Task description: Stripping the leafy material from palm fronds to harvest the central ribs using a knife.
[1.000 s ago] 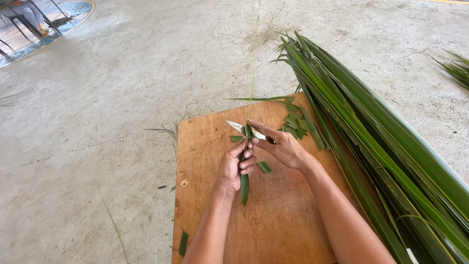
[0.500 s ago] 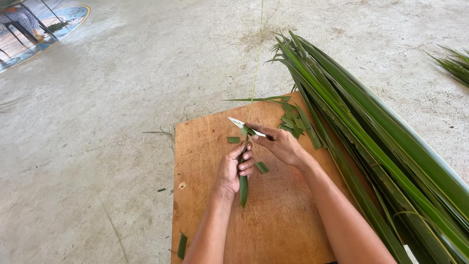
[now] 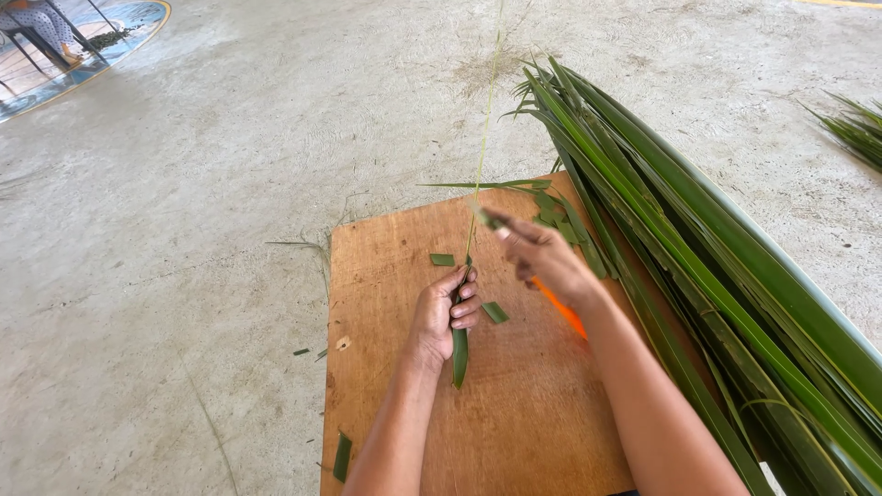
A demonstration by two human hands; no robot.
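My left hand is closed around a narrow green palm leaf strip and presses it onto a wooden board. A thin pale midrib runs from that hand straight away towards the far floor. Blurred with motion, my right hand hovers just right of the left hand and grips a knife. The knife's orange handle shows below the wrist, and its blade tip points left. Small cut leaf pieces lie on the board beside my hands.
A thick bundle of long green palm leaves lies along the board's right side on the concrete floor. More leaf trimmings are piled at the board's far edge. Another leaf bunch sits far right. A patterned mat is far left.
My right hand has swung the knife along the strip and is now blurred. The thin midrib now stands out long beyond the left hand. The left hand stays in place.
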